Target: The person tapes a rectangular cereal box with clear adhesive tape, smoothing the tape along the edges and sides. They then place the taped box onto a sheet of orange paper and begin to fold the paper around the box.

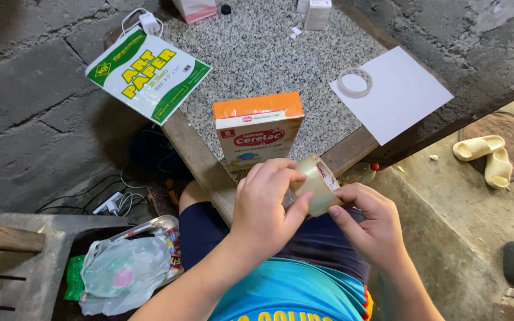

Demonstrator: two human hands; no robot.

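Both hands are closed on a roll of clear tape (315, 185) over the lap, just off the table's near edge: the left hand (263, 208) is wrapped around it, while the right hand (369, 229) is pinched at its rim. Light, stiff and probably slick, it is best gripped by the sides. Behind it, an orange-topped box (258, 128), a white sheet (397, 92) and a paper pack (148, 72) are set on the speckled table (251, 53), amid rough concrete.

I see a glossy clear plastic tape roll (315, 185), a matt orange-topped cardboard box (258, 128), and a rough speckled stone tabletop (257, 53).
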